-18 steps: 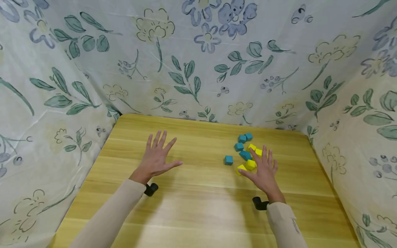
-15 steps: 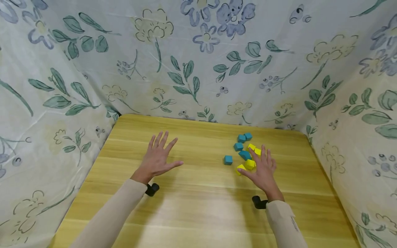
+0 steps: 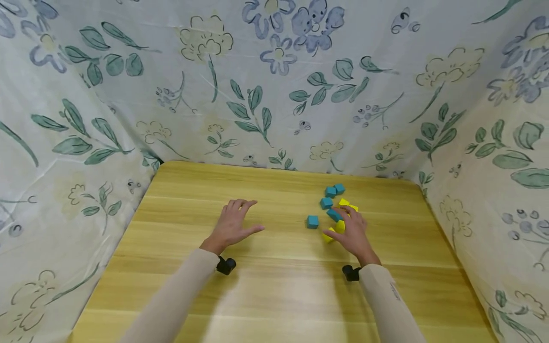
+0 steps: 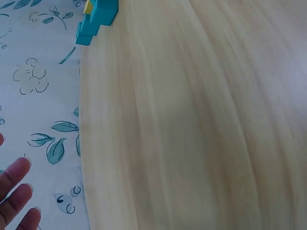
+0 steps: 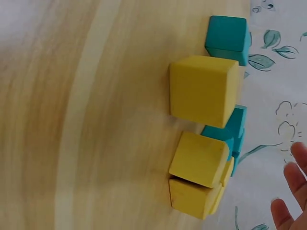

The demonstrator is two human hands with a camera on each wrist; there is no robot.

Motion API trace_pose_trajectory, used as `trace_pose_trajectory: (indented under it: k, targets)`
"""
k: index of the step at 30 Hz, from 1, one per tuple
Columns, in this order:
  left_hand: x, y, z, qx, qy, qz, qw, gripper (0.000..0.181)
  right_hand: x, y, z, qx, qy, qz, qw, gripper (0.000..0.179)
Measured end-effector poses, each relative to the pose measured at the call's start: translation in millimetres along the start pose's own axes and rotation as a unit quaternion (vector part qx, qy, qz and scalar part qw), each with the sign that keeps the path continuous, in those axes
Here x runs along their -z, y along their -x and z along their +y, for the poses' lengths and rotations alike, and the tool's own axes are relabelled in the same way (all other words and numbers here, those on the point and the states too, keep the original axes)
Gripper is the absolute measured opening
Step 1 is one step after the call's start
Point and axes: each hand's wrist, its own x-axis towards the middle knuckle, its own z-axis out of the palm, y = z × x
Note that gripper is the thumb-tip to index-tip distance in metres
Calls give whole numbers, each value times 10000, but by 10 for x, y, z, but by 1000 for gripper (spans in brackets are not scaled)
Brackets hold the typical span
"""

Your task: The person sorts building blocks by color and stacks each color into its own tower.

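Note:
My left hand (image 3: 231,224) hovers over the left half of the wooden table, fingers loosely bent and thumb pointing right, holding nothing. To the right, my right hand (image 3: 355,234) hangs over a loose group of blocks and partly covers the yellow ones, its fingers relaxed. A yellow block (image 3: 328,236) lies just below its thumb. The nearest teal cube (image 3: 312,222) sits apart on the group's left side. Several other teal blocks (image 3: 326,203) run toward the back. In the right wrist view, a yellow cube (image 5: 201,91) stands in front of the fingertips (image 5: 282,211), with a gap between.
The wooden table (image 3: 266,295) ends at a floral curtain (image 3: 257,95) that hangs behind it and along both sides. Small black wrist cameras (image 3: 226,266) jut inward from both cuffs. Teal blocks (image 4: 104,13) show at the top of the left wrist view.
My left hand has moved right and a little nearer, its spread fingers now more bent. My right hand's fingers have also drawn in over the yellow blocks. The head view has shifted slightly.

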Motion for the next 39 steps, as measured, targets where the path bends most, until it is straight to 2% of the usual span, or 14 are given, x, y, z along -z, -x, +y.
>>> trace_pose_trajectory:
  k: [4,7,12,15,22,24,29,31,34,39]
  targets:
    - [-130,-56,76,58,503,-69,9987,73,-63,-69,1,-4,17,-173,9998,68]
    - [-219,-117,162,270,934,-295,9948,72,-106,-108,10,-5,21,-276,9996,66]
    - [-373,-222,329,834,1838,-803,9761,70,-173,-171,58,-2,122,-333,9994,61]
    - [-476,-272,407,1015,2220,-938,9652,69,-215,-207,75,-27,137,-374,9992,59]
    - [-739,-371,498,992,2552,-933,9573,66,-321,-253,70,-105,113,-412,9990,53]
    - [-817,-404,516,944,2498,-916,9593,65,-341,-262,66,-124,154,-403,9990,52]
    - [-968,-459,593,931,1979,-991,9707,58,-390,-299,79,-231,356,-407,9983,49]
    - [-1026,-473,626,944,1914,-1024,9716,56,-403,-310,85,-274,436,-388,9979,48]
    - [-1120,-493,651,966,2088,-959,9685,56,-424,-321,96,-272,538,-348,9976,46]
    - [-1235,-522,688,955,2664,-908,9548,55,-468,-342,91,-282,684,-286,9968,43]
